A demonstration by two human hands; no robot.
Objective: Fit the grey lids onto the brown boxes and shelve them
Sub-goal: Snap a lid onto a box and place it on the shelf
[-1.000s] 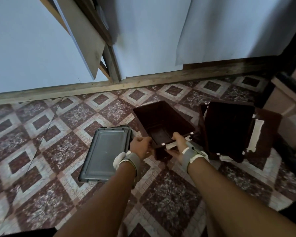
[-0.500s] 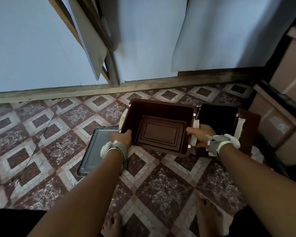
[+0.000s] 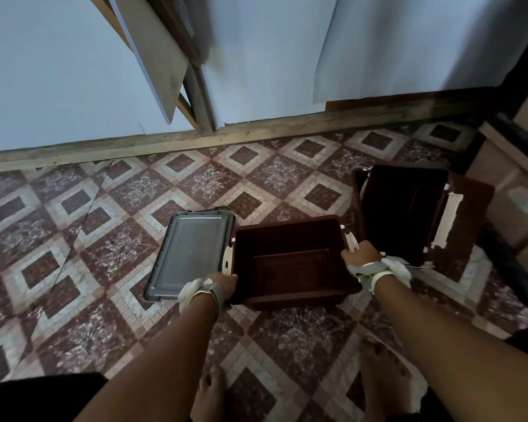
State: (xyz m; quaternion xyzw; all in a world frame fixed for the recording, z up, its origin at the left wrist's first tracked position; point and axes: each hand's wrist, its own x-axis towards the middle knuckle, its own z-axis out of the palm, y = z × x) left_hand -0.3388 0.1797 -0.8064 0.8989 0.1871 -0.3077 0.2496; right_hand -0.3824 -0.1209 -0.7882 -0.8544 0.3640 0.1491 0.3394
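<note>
I have the open brown box (image 3: 293,260) clamped by its short ends, left hand (image 3: 223,281) and right hand (image 3: 360,257) curled over the rim. It looks empty: rigid plastic, probably light. The grey lid (image 3: 192,251) lies flat just beyond my left hand; its raised edges should give a hold.

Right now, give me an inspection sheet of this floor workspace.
Surface: patterned maroon and cream tiled floor.
Job's things: open brown plastic box, empty, lidless; flat grey plastic lid on the floor to its left; second brown box, tilted, at right.
Clutter: nothing seen.
Grippers: left hand and right hand grip opposite ends of the open box.
Cables: nothing seen.
Surroundings: white wall panels, wooden baseboard, bare feet below.
</note>
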